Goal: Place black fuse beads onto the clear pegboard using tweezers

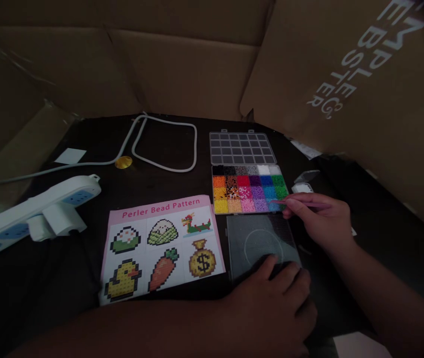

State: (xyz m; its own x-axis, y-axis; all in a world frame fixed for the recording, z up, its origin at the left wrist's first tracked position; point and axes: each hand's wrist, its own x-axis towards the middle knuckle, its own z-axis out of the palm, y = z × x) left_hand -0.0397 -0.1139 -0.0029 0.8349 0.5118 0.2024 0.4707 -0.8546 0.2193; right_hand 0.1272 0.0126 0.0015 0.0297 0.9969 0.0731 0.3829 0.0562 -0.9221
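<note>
My right hand (314, 219) pinches a pair of pink tweezers (319, 204); their tips point into the blue and light-blue beads at the lower right of the sorted bead box (244, 214). Whether a bead sits between the tips is too small to tell. My left hand (277, 298) lies with fingers spread over the near part of a clear square pegboard (241, 238), which has a round outline on it. Part of the board is hidden under that hand. The box's transparent compartment lid (242, 148) lies opened back behind the beads.
A Perler bead pattern sheet (161, 248) lies left of the pegboard. Further left are a white power strip (79, 191) with plugs, a grey cable (196, 149), a gold disc (124, 162) and a white paper square (70, 156). A small clear case (303, 188) stands right. Cardboard walls (182, 74) surround the table.
</note>
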